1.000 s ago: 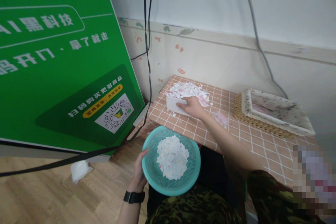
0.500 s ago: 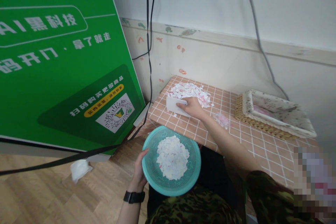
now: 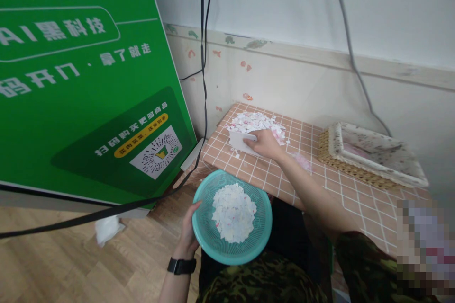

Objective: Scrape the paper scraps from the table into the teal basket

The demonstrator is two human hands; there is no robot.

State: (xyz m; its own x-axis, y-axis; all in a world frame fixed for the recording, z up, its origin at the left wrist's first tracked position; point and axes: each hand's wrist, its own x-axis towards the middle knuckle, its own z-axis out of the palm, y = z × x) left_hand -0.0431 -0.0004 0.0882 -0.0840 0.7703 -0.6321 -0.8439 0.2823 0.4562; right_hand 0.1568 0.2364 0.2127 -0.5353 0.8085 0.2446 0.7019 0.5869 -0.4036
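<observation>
My left hand [image 3: 189,228] grips the rim of a teal plastic colander [image 3: 261,239], its thumb over the edge and the other fingers hidden beneath. A mound of small white paper scraps [image 3: 233,213] lies in the colander, which is level just below the table's near edge. My right hand [image 3: 265,143] is closed on a flat white scraper [image 3: 237,142], standing on its edge on the table. Right behind the scraper spreads a pile of white and pink paper scraps [image 3: 254,120]. Near my right forearm lies a smaller patch of pinkish scraps [image 3: 302,161].
The table wears a brown checked cloth [image 3: 341,189]. On its right stands a lined wicker basket [image 3: 377,156] with something pink inside. A green cabinet [image 3: 81,118] rises at left, with a black cable [image 3: 204,104] hanging before it. A white bag [image 3: 109,228] lies on the floor.
My right hand and the scraper have moved slightly right and away from me, toward the scrap pile. A few scraps show in front of the scraper. My left hand and the colander stay in place.
</observation>
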